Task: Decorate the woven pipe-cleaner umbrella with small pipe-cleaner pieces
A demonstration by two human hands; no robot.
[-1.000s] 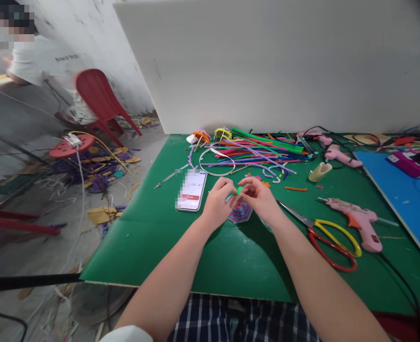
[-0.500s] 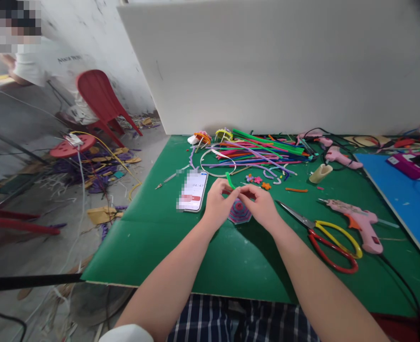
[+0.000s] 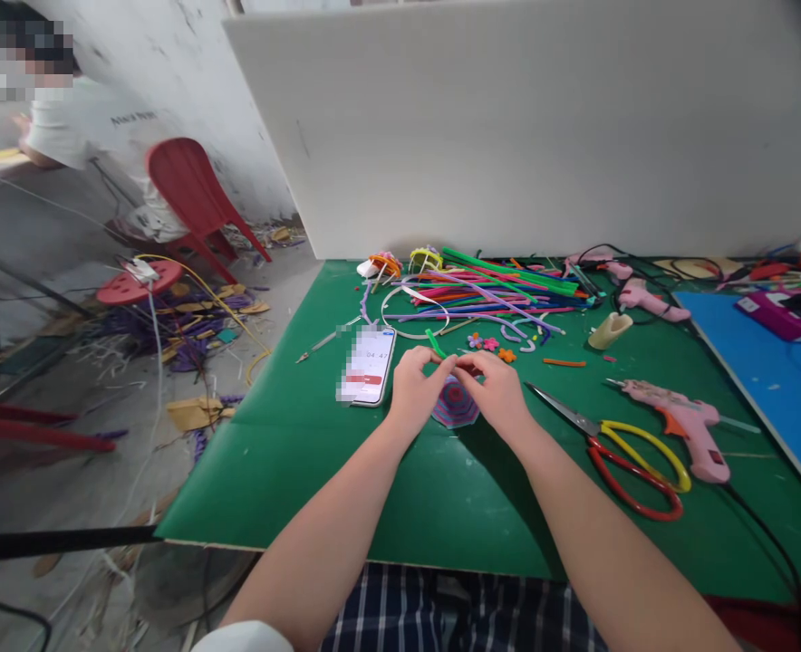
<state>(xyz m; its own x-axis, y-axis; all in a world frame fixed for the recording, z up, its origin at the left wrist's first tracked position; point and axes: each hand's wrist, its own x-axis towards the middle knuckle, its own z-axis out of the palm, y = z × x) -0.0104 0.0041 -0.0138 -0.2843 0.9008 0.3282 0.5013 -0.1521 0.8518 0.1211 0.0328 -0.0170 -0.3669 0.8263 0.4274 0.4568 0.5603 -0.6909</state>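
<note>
My left hand [image 3: 416, 389] and my right hand [image 3: 496, 391] meet over the middle of the green table [image 3: 319, 471], fingertips pinched together. Between them they hold a short green pipe cleaner [image 3: 434, 343] whose free end sticks up to the left. Just under the fingers lies a small round woven piece in pink, purple and blue [image 3: 456, 405]. A phone [image 3: 368, 365] with a lit screen lies just left of my left hand.
Scissors [image 3: 618, 445] with red and yellow handles and a pink glue gun [image 3: 679, 422] lie to the right. A pile of coloured pipe cleaners [image 3: 488, 288] fills the back, beside a blue mat [image 3: 767, 380]. Another person sits on a red chair [image 3: 193, 195] at far left.
The green pipe cleaner went from a small curl between my fingertips to a straighter piece sticking out left. Both hands dropped slightly toward the woven piece.
</note>
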